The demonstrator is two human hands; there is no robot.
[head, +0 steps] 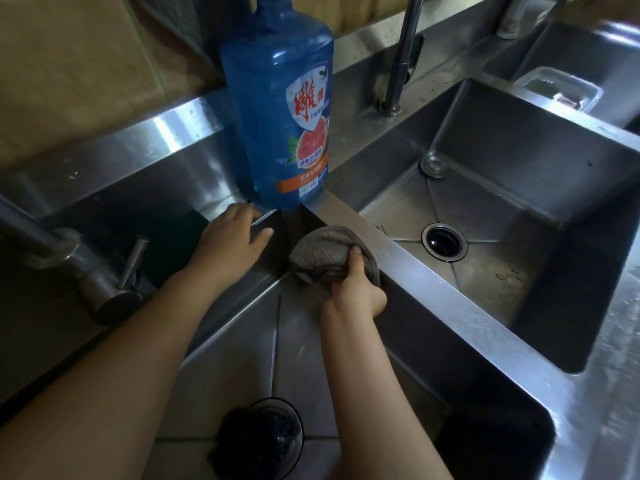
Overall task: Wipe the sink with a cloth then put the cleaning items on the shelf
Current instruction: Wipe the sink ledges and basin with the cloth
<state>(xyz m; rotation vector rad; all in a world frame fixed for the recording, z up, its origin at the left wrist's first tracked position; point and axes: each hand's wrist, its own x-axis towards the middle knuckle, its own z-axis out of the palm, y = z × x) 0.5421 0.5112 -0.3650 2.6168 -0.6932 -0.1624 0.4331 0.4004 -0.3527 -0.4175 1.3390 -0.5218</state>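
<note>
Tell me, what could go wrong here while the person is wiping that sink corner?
The tall blue detergent bottle stands on the narrow ledge right above the corner being wiped; the left hand rests beside its base, so a bump could tip it into a basin. The right hand presses the grey cloth against the divider, so a slip might knock knuckles on that metal edge. The dark clump over the near drain may block draining.

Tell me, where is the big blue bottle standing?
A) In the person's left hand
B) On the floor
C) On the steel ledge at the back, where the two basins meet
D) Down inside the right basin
C: the blue bottle stands upright on the steel ledge behind the divider; neither hand holds it.
</note>
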